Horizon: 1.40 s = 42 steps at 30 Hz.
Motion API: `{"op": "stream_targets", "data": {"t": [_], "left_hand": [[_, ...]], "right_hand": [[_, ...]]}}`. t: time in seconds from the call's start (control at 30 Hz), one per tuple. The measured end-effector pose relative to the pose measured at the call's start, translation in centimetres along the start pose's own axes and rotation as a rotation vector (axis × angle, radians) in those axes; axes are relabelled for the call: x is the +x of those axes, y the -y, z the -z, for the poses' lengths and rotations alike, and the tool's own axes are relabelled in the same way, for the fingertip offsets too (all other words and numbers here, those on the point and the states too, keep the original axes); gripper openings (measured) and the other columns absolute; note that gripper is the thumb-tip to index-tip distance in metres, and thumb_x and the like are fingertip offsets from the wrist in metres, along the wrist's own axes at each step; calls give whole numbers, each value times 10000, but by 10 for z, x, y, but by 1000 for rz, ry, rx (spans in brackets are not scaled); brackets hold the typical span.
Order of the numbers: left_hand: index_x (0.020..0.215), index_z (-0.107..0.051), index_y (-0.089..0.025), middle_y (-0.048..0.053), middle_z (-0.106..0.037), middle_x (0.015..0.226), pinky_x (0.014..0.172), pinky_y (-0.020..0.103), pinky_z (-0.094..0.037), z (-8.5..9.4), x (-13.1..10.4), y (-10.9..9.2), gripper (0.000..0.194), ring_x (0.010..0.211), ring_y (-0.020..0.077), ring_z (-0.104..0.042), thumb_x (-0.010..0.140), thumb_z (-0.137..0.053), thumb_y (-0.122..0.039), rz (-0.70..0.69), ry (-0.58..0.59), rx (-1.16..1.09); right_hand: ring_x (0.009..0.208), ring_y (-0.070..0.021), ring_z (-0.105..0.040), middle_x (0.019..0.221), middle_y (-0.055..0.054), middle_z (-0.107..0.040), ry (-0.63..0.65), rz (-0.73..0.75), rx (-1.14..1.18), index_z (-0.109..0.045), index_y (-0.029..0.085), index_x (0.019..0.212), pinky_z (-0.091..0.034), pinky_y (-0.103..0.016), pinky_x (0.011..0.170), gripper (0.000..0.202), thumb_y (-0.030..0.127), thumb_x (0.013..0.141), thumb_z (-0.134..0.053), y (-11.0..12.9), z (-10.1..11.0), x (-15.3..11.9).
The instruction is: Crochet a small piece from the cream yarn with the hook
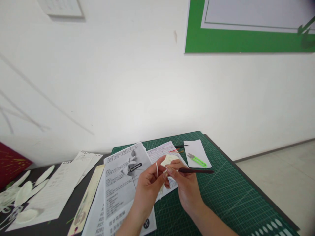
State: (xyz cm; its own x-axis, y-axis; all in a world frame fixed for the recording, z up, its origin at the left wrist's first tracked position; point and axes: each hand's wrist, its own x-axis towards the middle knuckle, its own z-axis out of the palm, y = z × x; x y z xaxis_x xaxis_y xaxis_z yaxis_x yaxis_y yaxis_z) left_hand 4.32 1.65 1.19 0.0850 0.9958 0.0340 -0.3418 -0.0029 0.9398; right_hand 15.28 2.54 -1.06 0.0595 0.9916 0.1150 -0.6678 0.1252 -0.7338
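My left hand pinches a small cream-white crochet piece, with a strand of white yarn looped over a raised finger. In my right hand is a crochet hook; its dark brown handle sticks out to the right, while the tip is hidden among my fingertips. Both hands meet at the piece, above the papers and mat. Under my left forearm lies a printed pattern sheet with a flower picture. Behind my hands is a lined form.
Green thread snips lie on white paper atop the green cutting mat. A dark pen-like tool is near them. Leftward are a ruler, handwritten sheets and several white petal-shaped pieces. A white wall stands behind.
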Motion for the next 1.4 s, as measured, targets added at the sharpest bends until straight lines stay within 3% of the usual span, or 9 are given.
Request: {"op": "stream_targets", "data": {"t": [0.37, 0.5, 0.63, 0.77, 0.87, 1.0, 1.4], "left_hand": [[1182, -647, -399, -66, -608, 675, 556, 193, -472, -8, -7, 7, 450, 553, 77, -562, 787, -711, -192, -148, -123, 46], [1208, -629, -392, -69, -576, 681, 550, 178, -456, -4, -9, 9, 466, 566, 70, -554, 791, -711, -199, -169, -145, 48], [1226, -614, -388, -66, -574, 722, 547, 154, -436, -1, -10, 7, 476, 578, 51, -549, 797, -709, -205, -157, -220, 31], [1234, -610, -382, -60, -577, 728, 536, 163, -437, -3, -11, 2, 510, 571, 57, -548, 768, -733, -213, -160, -259, 3], [1221, -624, -375, -59, -573, 713, 542, 180, -451, -5, -12, -2, 501, 567, 67, -546, 759, -738, -218, -167, -268, -34], [1237, -609, -381, -58, -572, 721, 520, 183, -438, -7, -13, -6, 517, 542, 65, -536, 764, -731, -213, -137, -272, -69], [1251, -604, -351, -53, -534, 724, 518, 172, -436, -9, -12, -3, 575, 561, 69, -530, 720, -768, -204, -92, -303, -182]], "right_hand": [[526, -85, -543, 698, 27, -556, 78, -36, 33, -749, 182, 740, -433, -225, 471, 14, 195, 735, -747, 3, -2, -4], [613, -122, -591, 744, 0, -619, 61, -59, 14, -758, 190, 814, -500, -244, 527, 136, 297, 731, -759, 7, 1, -4], [621, -104, -604, 752, 0, -666, -45, -49, 7, -740, 186, 764, -537, -214, 574, 166, 339, 713, -776, 17, 5, 0], [480, -72, -581, 573, 47, -632, 17, -52, 20, -666, 190, 694, -493, -164, 488, 153, 276, 702, -793, 29, 9, 2], [502, -94, -622, 581, 9, -683, 39, -63, -5, -676, 175, 695, -517, -175, 497, 161, 296, 722, -779, 33, 13, 2], [583, -127, -666, 675, -39, -737, 55, -79, 10, -728, 167, 780, -560, -204, 524, 160, 318, 742, -762, 33, 17, 2], [603, -122, -704, 692, -27, -755, -10, -73, 35, -741, 185, 771, -590, -203, 600, 117, 273, 715, -793, 22, 13, -4]]}}
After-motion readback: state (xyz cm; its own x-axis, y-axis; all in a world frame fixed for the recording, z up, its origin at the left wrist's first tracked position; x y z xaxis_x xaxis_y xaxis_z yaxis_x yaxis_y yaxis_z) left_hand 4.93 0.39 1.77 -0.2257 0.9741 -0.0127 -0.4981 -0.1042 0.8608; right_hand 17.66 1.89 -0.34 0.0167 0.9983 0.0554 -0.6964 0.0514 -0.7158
